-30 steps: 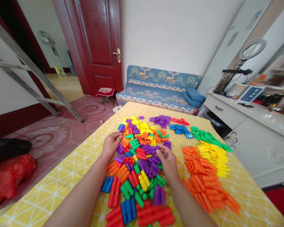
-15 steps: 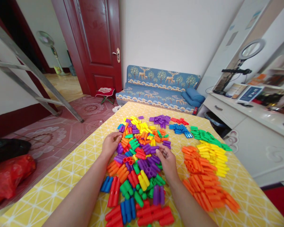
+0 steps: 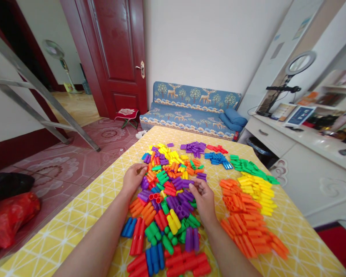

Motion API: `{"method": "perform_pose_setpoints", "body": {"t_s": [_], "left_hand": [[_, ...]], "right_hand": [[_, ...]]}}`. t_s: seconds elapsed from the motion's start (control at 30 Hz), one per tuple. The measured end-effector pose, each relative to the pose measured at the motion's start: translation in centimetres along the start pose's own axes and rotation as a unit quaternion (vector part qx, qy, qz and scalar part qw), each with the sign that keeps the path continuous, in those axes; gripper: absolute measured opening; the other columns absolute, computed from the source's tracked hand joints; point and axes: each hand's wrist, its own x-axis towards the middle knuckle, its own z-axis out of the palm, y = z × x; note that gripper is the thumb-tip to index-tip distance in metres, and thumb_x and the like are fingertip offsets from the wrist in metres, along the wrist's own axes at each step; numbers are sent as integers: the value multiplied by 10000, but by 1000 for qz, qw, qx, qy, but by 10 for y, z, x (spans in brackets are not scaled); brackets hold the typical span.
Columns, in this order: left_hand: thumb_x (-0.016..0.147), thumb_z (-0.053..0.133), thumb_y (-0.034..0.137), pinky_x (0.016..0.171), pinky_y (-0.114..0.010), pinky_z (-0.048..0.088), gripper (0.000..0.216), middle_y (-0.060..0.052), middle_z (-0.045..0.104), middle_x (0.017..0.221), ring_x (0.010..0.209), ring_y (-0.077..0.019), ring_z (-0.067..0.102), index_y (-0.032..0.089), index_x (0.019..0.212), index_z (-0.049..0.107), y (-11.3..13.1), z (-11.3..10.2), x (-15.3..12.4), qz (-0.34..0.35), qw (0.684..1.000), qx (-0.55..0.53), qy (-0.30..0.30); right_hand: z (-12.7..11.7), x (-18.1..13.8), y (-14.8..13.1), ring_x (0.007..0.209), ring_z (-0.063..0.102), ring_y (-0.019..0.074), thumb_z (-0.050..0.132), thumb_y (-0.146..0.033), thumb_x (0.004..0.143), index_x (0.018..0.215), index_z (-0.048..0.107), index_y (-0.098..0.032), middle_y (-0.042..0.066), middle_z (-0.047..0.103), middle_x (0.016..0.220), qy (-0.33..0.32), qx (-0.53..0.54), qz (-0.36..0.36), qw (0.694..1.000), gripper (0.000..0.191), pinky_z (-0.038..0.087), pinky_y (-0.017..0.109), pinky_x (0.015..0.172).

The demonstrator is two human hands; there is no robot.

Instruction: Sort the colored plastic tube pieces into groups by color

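Observation:
A mixed heap of plastic tube-shaped toy blocks, in red, orange, yellow, green, blue and purple, spreads between my forearms. My right hand pinches one end of a purple toy block between thumb and fingers, at the heap's right side. My left hand is at the heap's left edge, fingers curled and pressed together. Whatever those fingers hold, if anything, is hidden. Just beside them lies another purple block.
Sorted by colour to the right are orange blocks, yellow blocks and green blocks. Farther back lie blue, red and purple blocks. A patterned yellow cloth covers the table. Behind stands a blue sofa.
The whole view has shifted slightly, with the room a little lower and farther left. Both hands keep nearly the same place, and the right one still holds the purple block.

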Motion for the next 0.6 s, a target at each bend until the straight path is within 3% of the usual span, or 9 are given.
{"method": "perform_pose_setpoints", "body": {"t_s": [0.37, 0.6], "left_hand": [[808, 522, 451, 780, -322, 510, 353, -74, 733, 964, 863, -230, 670, 186, 959, 699, -3, 1, 0, -43, 999, -19, 1], [818, 505, 452, 823, -323, 500, 375, -75, 721, 1011, 908, -231, 658, 179, 994, 692, -1, 0, -1, -49, 998, -24, -13]], "right_hand": [[-1, -1, -49, 791, 642, 202, 705, -397, 734, 955, 636, -205, 41, 684, 850, 18, 37, 1, 999, 300, 531, 330, 709], [-45, 43, -84, 710, 653, 169, 768, -396, 654, 910, 665, -186, 29, 694, 782, 25, -4, -23, 999, 346, 538, 291, 659]]}}
